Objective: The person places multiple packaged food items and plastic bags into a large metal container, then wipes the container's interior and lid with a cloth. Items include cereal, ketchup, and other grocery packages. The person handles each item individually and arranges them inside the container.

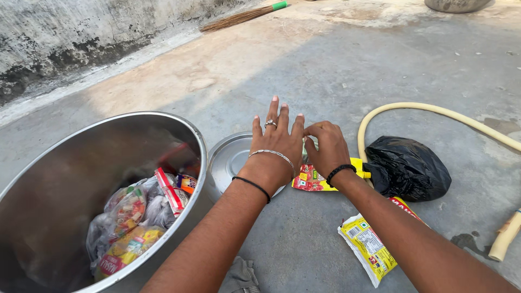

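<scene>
A red-yellow packet (310, 179) is pinched by the curled right hand (325, 149) (its length running sideways); the left hand (277, 144) is spread flat, empty, just beside.

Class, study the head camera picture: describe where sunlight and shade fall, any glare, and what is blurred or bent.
Head view: sunlight hits the far concrete floor by the broom; shade covers the near ground, both hands and the black bag. The steel pot shows soft sheen on its rim and no harsh glare. Focus is sharp throughout; the forearms look stretched towards the frame's lower edge.
</scene>
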